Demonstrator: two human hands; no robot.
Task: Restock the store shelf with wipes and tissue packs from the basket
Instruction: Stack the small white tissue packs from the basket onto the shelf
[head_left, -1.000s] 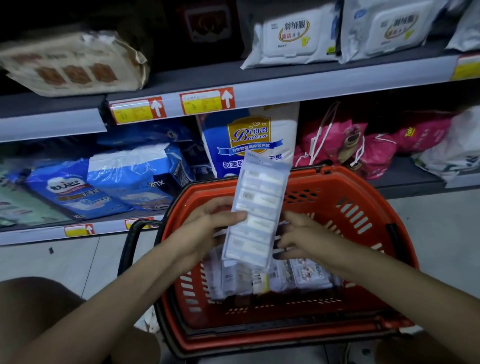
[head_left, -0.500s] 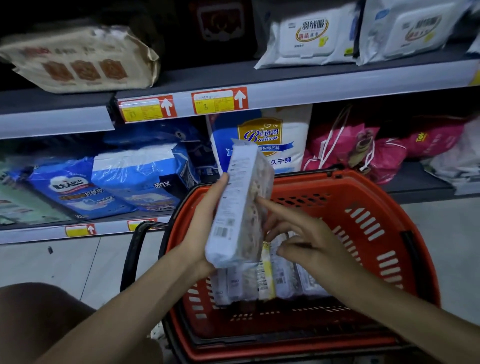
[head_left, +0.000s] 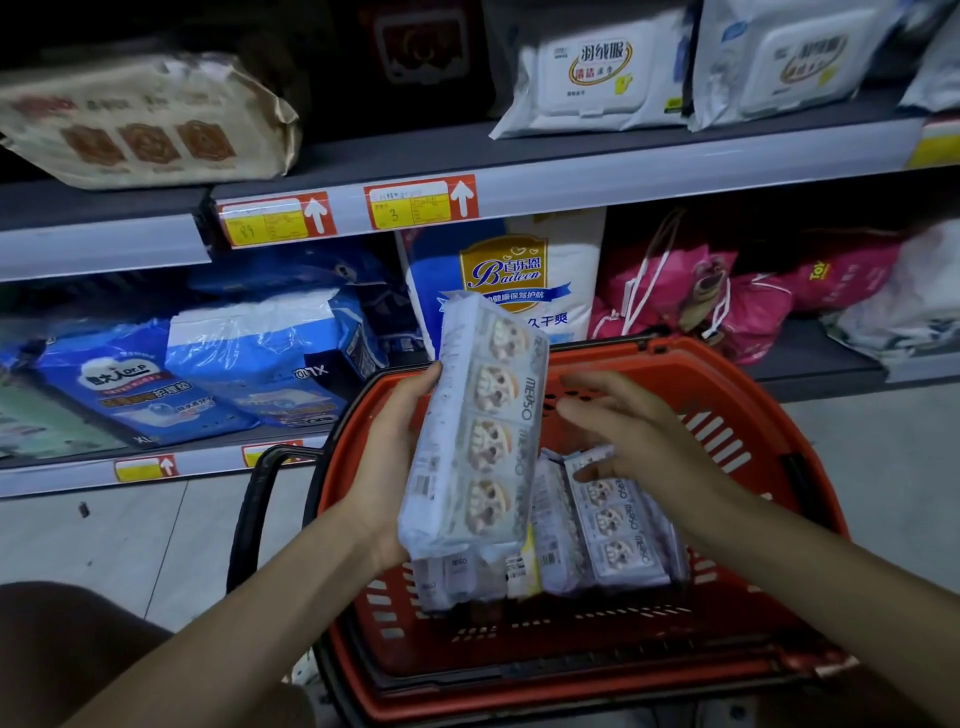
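**While left hand holds one tissue strip up, right hand comes off it**

Since the frame half a second back, the right hand (head_left: 641, 441) has let go of the long tissue pack (head_left: 483, 431). Then, its fingertips lay on the pack's face. Now it sits apart from the pack, to the pack's right, with a gap between them. The pack has also turned. Its barcode side faced the camera before; now the printed face with four cartoon panels shows, and the barcode side has swung toward the left hand (head_left: 395, 457).

Left hand: grips the pack alone. The thumb lies up the pack's narrow left side and the palm is against its lower left edge. The fingers go behind the pack and are hidden. The pack stands nearly upright, top tilted slightly away, with its bottom end just above the packs left in the basket (head_left: 618, 530).

Right hand: palm down, fingers spread and loosely bent, holding nothing. The fingers are blurred. The lower fingertips sit over the top edge of the nearest basket pack; contact cannot be told. The forearm crosses the basket's near right corner.

Both hands are over the orange basket (head_left: 727, 395). Beyond the fingertips runs the lower shelf (head_left: 218, 457), with blue packs (head_left: 249, 364) to the left of the left hand. Higher, on the upper shelf (head_left: 571, 176), white wipes packs (head_left: 592, 78) lie above the right hand.
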